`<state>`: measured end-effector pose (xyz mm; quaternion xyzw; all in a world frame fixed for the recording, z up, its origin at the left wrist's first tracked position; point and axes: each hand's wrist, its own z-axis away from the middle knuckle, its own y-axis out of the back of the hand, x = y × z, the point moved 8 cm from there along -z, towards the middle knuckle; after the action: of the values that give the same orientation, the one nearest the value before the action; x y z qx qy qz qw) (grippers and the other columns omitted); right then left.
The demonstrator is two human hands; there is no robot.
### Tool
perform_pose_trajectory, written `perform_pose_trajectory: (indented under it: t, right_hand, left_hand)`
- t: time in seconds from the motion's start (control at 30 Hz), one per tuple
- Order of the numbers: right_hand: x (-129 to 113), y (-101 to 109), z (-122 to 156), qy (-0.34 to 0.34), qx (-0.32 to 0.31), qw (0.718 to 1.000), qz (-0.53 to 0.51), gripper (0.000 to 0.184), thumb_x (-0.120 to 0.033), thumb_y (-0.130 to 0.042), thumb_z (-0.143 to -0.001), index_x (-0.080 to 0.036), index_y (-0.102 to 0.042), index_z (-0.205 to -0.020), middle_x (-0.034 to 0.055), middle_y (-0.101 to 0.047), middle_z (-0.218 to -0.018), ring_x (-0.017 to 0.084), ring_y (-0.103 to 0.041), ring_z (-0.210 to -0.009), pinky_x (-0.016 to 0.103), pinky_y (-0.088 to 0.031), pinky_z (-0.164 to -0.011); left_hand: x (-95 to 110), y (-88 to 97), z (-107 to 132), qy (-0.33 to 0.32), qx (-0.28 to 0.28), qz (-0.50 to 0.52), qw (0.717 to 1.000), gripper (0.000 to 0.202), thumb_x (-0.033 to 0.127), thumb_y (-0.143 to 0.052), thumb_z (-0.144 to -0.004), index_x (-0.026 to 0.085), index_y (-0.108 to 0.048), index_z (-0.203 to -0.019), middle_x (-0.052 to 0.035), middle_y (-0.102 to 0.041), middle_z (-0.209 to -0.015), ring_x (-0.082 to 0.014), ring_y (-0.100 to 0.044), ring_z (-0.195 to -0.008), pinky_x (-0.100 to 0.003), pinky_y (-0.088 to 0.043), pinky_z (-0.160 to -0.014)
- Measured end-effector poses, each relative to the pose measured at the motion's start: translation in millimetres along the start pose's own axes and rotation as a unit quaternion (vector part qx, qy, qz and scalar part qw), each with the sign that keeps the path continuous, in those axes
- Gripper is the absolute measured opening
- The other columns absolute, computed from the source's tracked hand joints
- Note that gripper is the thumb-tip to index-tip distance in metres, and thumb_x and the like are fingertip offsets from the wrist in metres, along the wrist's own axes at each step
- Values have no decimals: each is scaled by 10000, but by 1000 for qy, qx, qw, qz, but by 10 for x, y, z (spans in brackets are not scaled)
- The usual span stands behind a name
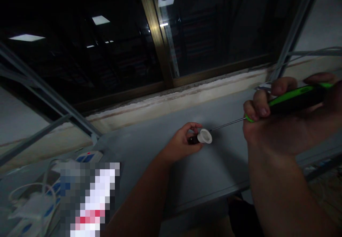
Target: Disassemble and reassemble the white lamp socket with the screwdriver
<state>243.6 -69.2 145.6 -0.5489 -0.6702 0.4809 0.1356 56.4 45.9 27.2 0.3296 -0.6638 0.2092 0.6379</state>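
Note:
A small piece with a white, round flared rim (201, 138) and a dark body is pinched between the fingers and thumb of my left hand (179, 145), above the grey tabletop (221, 173). Its exact kind is not clear in the dim light. My right hand (280, 133) is wrapped around the green and black handle of a screwdriver (291, 99). The thin metal shaft points left, with its tip beside the white rim. Whether the tip touches the rim I cannot tell.
White power strips (89, 155) with blue sockets and tangled white cables lie at the left, next to a pixelated patch. Grey metal frame bars (50, 80) rise on both sides. Behind the table are a rough ledge (187, 96) and a dark window with a brass-coloured frame (153, 26).

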Motion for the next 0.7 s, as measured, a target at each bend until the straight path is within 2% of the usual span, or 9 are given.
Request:
perform_pose_trajectory:
  t: [0.1,0.17,0.23,0.33,0.43,0.7]
  right_hand:
    - [52,-130,48,-10,-40,999,31,111,-353,-515,-974,-290,-496,-885,-33,-537,-758,129,-486,-433,248,-294,-333]
    - [112,-201,93,-8,-61,997,50,133,-354,-578,-952,-298,-475,-890,-43,-540,-762,115,-466,-423,242,-311,-334]
    - [180,-255,140,-3,-81,995,55,170,-384,-611,-939,-306,-465,-897,-49,-542,-762,103,-442,-413,241,-325,-341]
    - [278,-288,193,5,-98,994,47,209,-428,-649,-921,-316,-473,-910,-47,-543,-756,97,-424,-409,236,-317,-338]
    - [369,-314,219,-5,-125,991,48,220,-437,-659,-919,-318,-475,-906,-46,-549,-756,92,-419,-395,232,-304,-328]
    - [543,-328,234,-32,-166,984,63,235,-462,-621,-951,-308,-445,-934,-53,-530,-779,68,-408,-368,208,-263,-298]
  left_hand:
    - [96,-80,20,-34,-40,-28,998,404,188,-823,-729,165,-661,-1098,-81,-589,-1128,-185,-632,-1029,-305,-482,-918]
    - [129,-118,28,-49,-56,-35,997,335,192,-825,-735,157,-681,-1036,-80,-576,-1123,-183,-630,-1023,-311,-478,-930]
    - [129,-158,31,-56,-76,-23,995,338,200,-823,-754,162,-672,-1053,-77,-580,-1117,-179,-625,-1026,-306,-478,-923]
    - [80,-206,32,-54,-103,-2,993,399,207,-837,-755,163,-653,-1107,-76,-617,-1100,-178,-619,-1029,-312,-474,-929]
    - [2,-208,22,-39,-103,8,994,462,212,-873,-717,163,-651,-1119,-82,-648,-1107,-189,-626,-1033,-338,-476,-953]
    - [-37,-233,30,-36,-114,-29,992,437,210,-884,-693,149,-672,-1071,-88,-669,-1089,-212,-655,-1028,-374,-499,-956]
